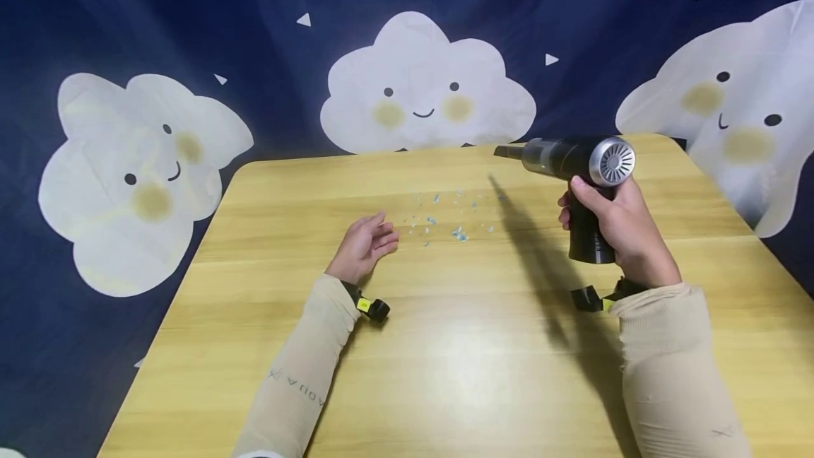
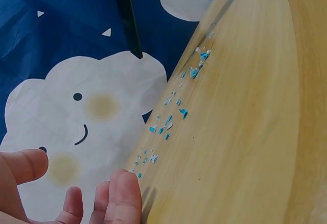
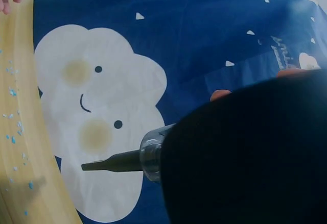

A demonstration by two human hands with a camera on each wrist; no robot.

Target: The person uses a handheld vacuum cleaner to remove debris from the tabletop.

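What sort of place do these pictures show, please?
Probably an indoor workspace: a wood-grain table with blue and white scraps on it, a dark-blue cloud-print backdrop behind, and what looks like a handheld vacuum held above the table.

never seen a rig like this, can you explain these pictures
No robot here, just a person's bare left hand and right hand. The wide picture comes from a head camera, the two others from the wrist cameras. Blue and white bits lie scattered on the table. The right hand has a dark tool in its grip, perhaps a blower or vacuum, raised above the table. The left hand is beside the bits, holding nothing. Behind the table hangs a blue cloth with smiling clouds.
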